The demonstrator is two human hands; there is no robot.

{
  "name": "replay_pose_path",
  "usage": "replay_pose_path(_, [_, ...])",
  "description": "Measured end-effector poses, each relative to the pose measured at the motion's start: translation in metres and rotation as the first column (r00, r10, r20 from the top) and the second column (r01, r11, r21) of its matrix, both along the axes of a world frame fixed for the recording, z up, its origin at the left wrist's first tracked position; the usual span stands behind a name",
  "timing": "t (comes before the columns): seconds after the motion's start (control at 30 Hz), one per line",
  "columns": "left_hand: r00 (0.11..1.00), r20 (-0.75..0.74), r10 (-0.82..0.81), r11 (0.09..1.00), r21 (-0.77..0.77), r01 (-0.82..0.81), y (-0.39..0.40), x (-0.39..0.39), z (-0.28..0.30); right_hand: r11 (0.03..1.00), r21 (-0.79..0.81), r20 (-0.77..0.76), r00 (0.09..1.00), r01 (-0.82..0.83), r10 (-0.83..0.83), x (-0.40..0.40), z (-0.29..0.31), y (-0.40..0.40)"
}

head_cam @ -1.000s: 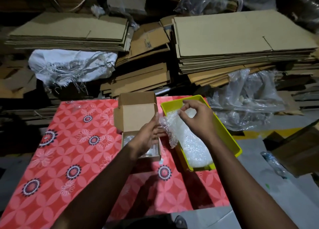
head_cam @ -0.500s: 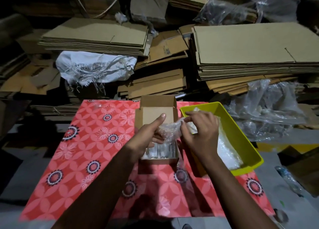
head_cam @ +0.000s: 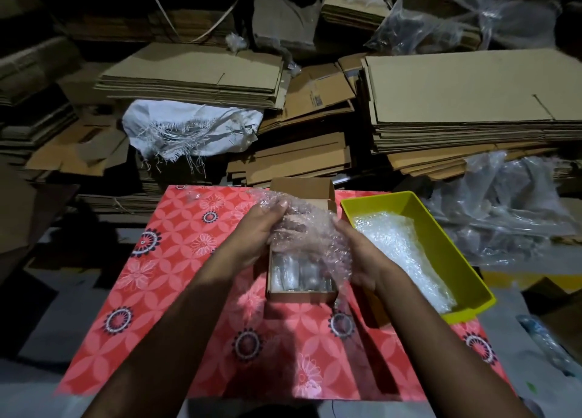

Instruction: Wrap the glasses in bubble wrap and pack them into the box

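Observation:
A small open cardboard box (head_cam: 302, 294) stands on the red flowered cloth (head_cam: 176, 285). Inside it lie wrapped glasses (head_cam: 299, 274), side by side. Above the box a sheet of bubble wrap (head_cam: 310, 231) is spread between both hands. My left hand (head_cam: 259, 228) grips its left edge, thumb on top. My right hand (head_cam: 359, 254) holds its right side, and the sheet covers the fingers. The box's lid flap (head_cam: 300, 186) stands up behind the sheet.
A yellow plastic tray (head_cam: 466, 260) with more bubble wrap (head_cam: 400, 247) sits just right of the box. Stacks of flattened cardboard (head_cam: 472, 90) and a white sack (head_cam: 189, 128) fill the space behind. Clear plastic bags (head_cam: 510, 203) lie at the right.
The sheet of bubble wrap came out of the yellow tray and now hangs spread over the box. Both hands moved apart along it. The camera shifted, so the scene sits more to the right.

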State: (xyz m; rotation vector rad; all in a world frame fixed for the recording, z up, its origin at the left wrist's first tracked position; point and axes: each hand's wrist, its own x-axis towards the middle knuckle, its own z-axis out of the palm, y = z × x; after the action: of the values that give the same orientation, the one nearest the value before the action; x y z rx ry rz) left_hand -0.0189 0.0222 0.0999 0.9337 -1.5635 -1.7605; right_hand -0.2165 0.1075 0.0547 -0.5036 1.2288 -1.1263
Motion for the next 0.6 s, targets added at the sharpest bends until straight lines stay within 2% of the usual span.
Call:
replay_pose_path(0.2, [0.99, 0.111, 0.083, 0.989, -0.127, -0.069, -0.013, 0.015, 0.011, 0.976, -0.214, -0.005, 0.999, -0.043, 0.043, 0.0, 0.019, -0.013])
replay_pose_path(0.3, [0.985, 0.13, 0.115, 0.968, -0.239, -0.082, -0.015, 0.02, 0.013, 0.956, -0.233, -0.272, 0.956, -0.176, 0.11, -0.002, 0.025, -0.015])
replay_pose_path(0.37, [0.984, 0.12, 0.13, 0.952, -0.292, -0.09, -0.015, 0.023, 0.012, 0.933, -0.26, -0.362, 0.921, -0.249, 0.145, -0.003, 0.029, -0.015])
replay_pose_path(0.43, [0.984, 0.099, 0.146, 0.95, -0.292, -0.112, -0.017, 0.026, 0.014, 0.907, -0.337, -0.42, 0.902, -0.254, 0.096, -0.004, 0.039, -0.017])
replay_pose_path(0.5, [0.991, 0.066, 0.118, 0.969, -0.226, -0.1, -0.018, 0.03, 0.016, 0.879, -0.432, -0.427, 0.904, -0.201, -0.003, -0.008, 0.048, -0.02])
replay_pose_path(0.6, [0.991, 0.041, 0.129, 0.961, -0.253, -0.115, -0.016, 0.035, 0.019, 0.82, -0.504, -0.429, 0.903, -0.27, 0.034, -0.019, 0.052, -0.022])
